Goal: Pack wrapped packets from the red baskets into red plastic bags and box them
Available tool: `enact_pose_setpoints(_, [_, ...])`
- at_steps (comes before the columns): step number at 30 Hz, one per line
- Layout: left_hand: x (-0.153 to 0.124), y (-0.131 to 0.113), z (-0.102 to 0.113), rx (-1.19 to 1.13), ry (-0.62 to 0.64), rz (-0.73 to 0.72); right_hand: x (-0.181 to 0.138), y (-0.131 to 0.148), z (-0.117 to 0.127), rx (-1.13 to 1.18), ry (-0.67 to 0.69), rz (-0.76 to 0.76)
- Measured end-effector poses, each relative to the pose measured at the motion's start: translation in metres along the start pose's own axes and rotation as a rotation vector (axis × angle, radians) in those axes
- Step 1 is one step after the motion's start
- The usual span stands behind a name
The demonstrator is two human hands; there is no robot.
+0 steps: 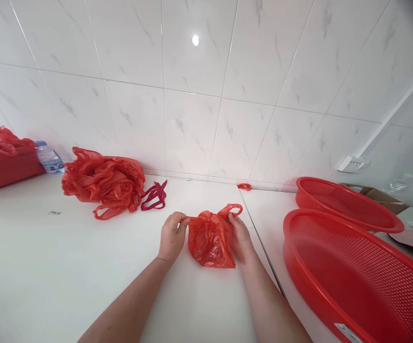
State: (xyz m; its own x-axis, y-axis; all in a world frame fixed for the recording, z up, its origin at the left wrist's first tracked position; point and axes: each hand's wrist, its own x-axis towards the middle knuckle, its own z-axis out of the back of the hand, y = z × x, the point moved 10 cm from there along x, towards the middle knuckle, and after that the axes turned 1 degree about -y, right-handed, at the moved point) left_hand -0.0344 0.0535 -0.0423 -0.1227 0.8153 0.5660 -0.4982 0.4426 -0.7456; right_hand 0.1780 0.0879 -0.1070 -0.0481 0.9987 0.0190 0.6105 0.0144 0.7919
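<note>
The left hand (172, 234) pinches one end of a crumpled, translucent red plastic bag (209, 242) between the hands; the right hand (242, 238) grips its looped side; straightening seems in hand, next needing gentle tension

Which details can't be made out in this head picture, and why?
All in the head view:
Right hand: some fingers hidden behind the red bag.
Inside of that bag: obscured by crumpled film.
Near basket: cut off by right and bottom edges.
Basket label: print too small to read.
Red box-shaped thing: cut off by left edge.
</note>
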Motion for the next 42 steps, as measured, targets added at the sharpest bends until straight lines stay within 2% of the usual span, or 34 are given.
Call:
enact_pose_setpoints(3, [0.002, 0.007, 0.008, -0.039, -0.029, 0.085, 0.01, 0.011, 0.02, 0.005, -0.067, 0.093])
enact_pose_setpoints(6, [0.004, 0.013, 0.014, -0.078, -0.062, 0.155, 0.017, 0.015, 0.036, 0.008, -0.139, 0.109])
enact_pose_setpoints(9, [0.005, 0.017, 0.019, -0.106, -0.097, 0.198, 0.019, 0.015, 0.04, 0.011, -0.143, 0.097])
enact_pose_setpoints(12, [0.006, 0.023, 0.019, -0.142, -0.09, 0.243, 0.018, 0.015, 0.034, 0.005, -0.087, 0.095])
enact_pose_setpoints(15, [0.006, 0.034, 0.013, -0.188, -0.014, 0.302, 0.015, 0.013, 0.025, 0.008, 0.01, 0.056])
enact_pose_setpoints(17, [0.005, 0.043, 0.007, -0.205, 0.065, 0.323, 0.013, 0.012, 0.021, 0.033, 0.029, 0.024])
enact_pose_setpoints(21, [0.001, 0.05, -0.016, -0.129, 0.27, 0.259, 0.006, 0.007, 0.006, 0.057, 0.08, -0.022])
enact_pose_setpoints(24, [-0.003, 0.051, -0.028, -0.037, 0.323, 0.233, 0.0, -0.002, -0.01, 0.004, 0.165, -0.078])
enact_pose_setpoints(26, [-0.004, 0.049, -0.029, -0.038, 0.309, 0.237, 0.0, -0.009, -0.009, -0.007, 0.147, -0.116])
enact_pose_setpoints(29, [-0.002, 0.052, -0.019, -0.059, 0.25, 0.292, 0.004, -0.014, 0.006, 0.008, 0.023, -0.145])
enact_pose_setpoints(34, [0.007, 0.059, 0.005, -0.089, 0.135, 0.359, 0.012, 0.0, 0.024, -0.051, -0.111, -0.02])
enact_pose_setpoints(42, [0.006, 0.038, 0.007, -0.233, 0.045, 0.352, 0.014, 0.014, 0.035, -0.06, -0.173, 0.068])
